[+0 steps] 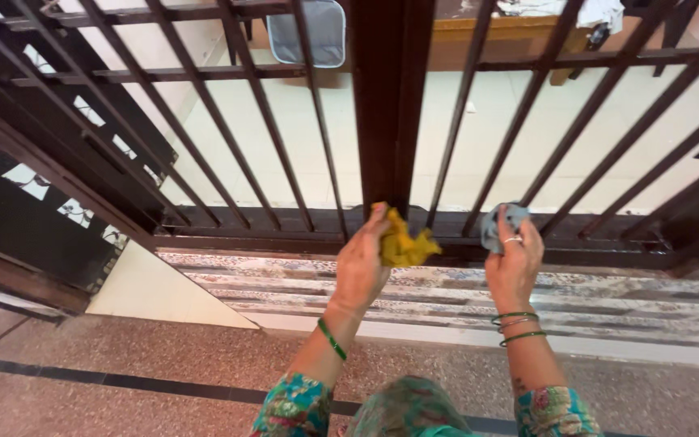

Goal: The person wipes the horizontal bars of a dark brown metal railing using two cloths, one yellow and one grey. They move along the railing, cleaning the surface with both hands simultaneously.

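Observation:
My left hand (360, 263) grips a crumpled yellow cloth (404, 244) and holds it against the bottom rail (285, 220) of a dark brown metal gate, just below its central post (383, 105). My right hand (513, 260) clutches a small grey cloth (500, 223) pressed to the same rail a little to the right, between two slanted bars. Green bangles sit on both wrists, and a ring shows on the right hand.
The gate's thin bars (262, 105) fan out above both hands. Under the rail runs a patterned stone threshold (608, 295), then speckled reddish floor (123, 356) with a black stripe. Beyond the bars lie pale tiles, a grey bin (307, 32) and a wooden table (495, 36).

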